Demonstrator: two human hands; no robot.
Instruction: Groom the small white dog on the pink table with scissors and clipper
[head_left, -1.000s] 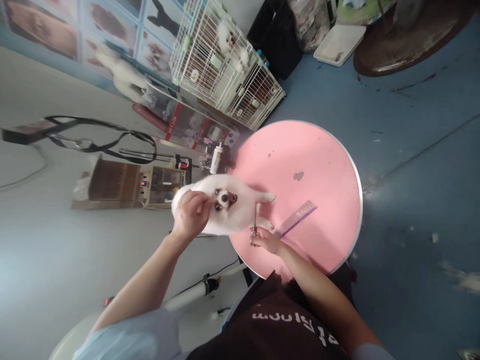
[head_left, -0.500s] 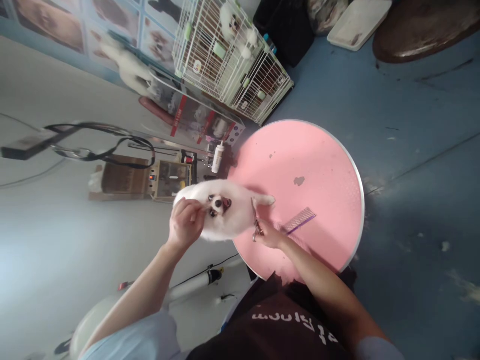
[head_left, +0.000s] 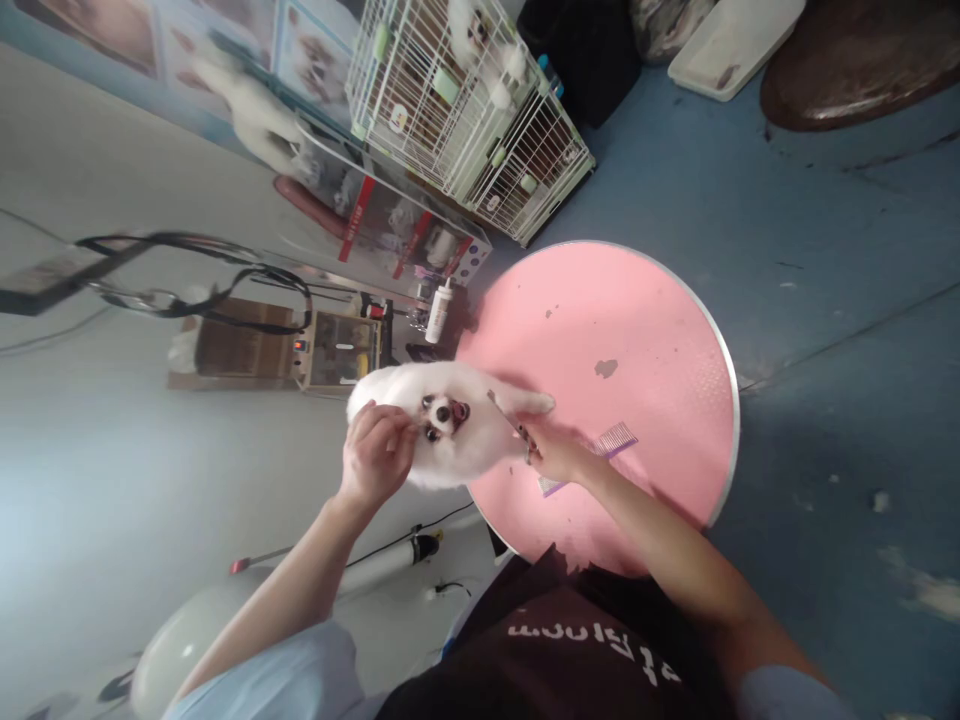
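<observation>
A fluffy white dog [head_left: 484, 440] sits or stands at the edge of a round pink table [head_left: 645, 310], its face turned up and mouth open. My left hand [head_left: 379, 452] is closed in a pinch on the fur at the top of the dog's head, beside its eyes. In my right hand [head_left: 559, 456] is a pair of scissors [head_left: 515, 424], the fingers at its handles and the blades lying against the white fur of the chest, near a foreleg. A metal comb with a purple spine [head_left: 616, 440] lies on the table, partly hidden under my right hand and wrist.
A white bottle [head_left: 439, 312] stands beside the table, near a wooden-framed box [head_left: 343, 348]. Black looped straps [head_left: 202, 300] hang at the left. White wire cages [head_left: 465, 130], with a white dog in the upper one, stand beyond. A white tray [head_left: 731, 50] lies on the floor.
The scissors have tilted, and their tips have moved over the dog's chest fur. My right hand has shifted slightly right, covering the comb's middle. My left hand keeps its pinch.
</observation>
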